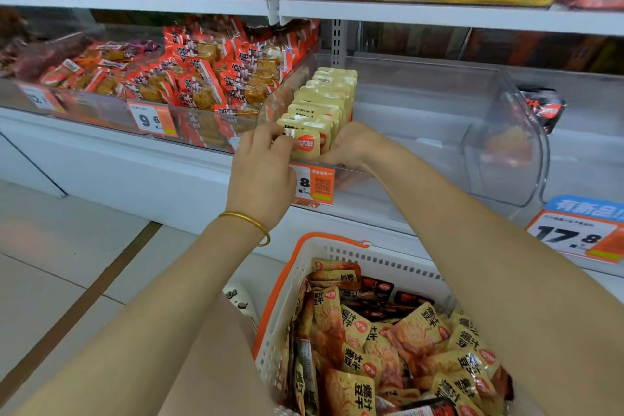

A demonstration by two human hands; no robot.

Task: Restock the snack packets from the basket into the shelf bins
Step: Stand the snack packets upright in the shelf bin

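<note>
Much of the right hand (351,149) is hard to read: its fingertips are tucked behind the packets and partly blurred by the front wall of the clear bin (499,132), so how far they curl cannot be told. The hand lies against the right edge of the front packet (305,143).

The left hand (263,172) has its fingers (280,142) bent narrowly, pinching the upper left part of that same front packet. A gold bangle (250,223) circles its wrist, which covers part of a price tag (315,184) clipped just below the fingers.

Directly behind the fingers, a row of yellow packets (324,98) stands upright along the bin's left side, running away toward the back. To the right of the fingers is bare bin floor.

Left of the fingers, a neighbouring bin holds heaped red packets (202,78). Far right, beyond the bin wall, lies a black and red packet (543,108), blurred.

Below the wrists sits the basket (290,284), white with an orange rim, cut off at the bottom edge, full of loose yellow and dark packets.
</note>
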